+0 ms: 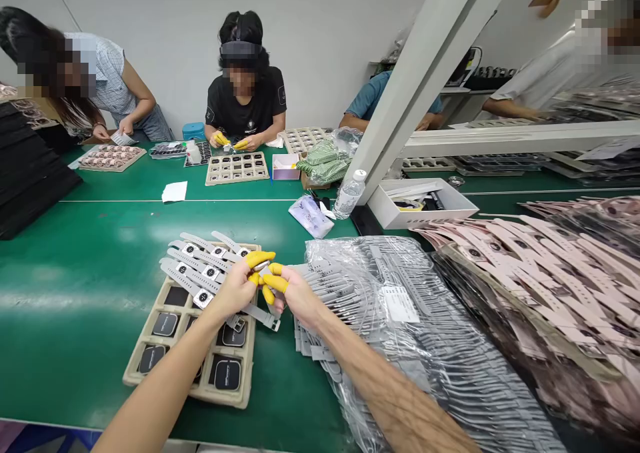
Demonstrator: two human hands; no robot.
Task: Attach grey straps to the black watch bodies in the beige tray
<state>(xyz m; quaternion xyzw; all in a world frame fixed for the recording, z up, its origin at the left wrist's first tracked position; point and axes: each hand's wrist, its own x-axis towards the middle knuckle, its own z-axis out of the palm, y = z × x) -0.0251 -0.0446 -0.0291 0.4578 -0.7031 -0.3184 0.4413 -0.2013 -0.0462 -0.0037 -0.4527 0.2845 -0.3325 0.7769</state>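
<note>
Yellow finger cots cover the fingertips of both my hands. My left hand (241, 285) is closed on a smartwatch (262, 266), mostly hidden by the fingers. My right hand (299, 297) pinches a grey watch strap (265, 274) at the watch's edge; whether it is joined there cannot be made out. Below and left of them is a beige tray (247, 387) with dark square watch faces (227, 373) in its compartments. Several watches with grey straps (203, 297) lie across the tray's far part, sensor backs up. My left forearm hides some compartments.
A clear plastic bag of grey straps (400, 303) lies right of my hands. Beyond it are pink-strapped watches (530, 253). A white box (430, 206), a bottle (350, 194) and a slanted post (400, 86) stand farther back. Co-workers (245, 103) sit across the green table (75, 319).
</note>
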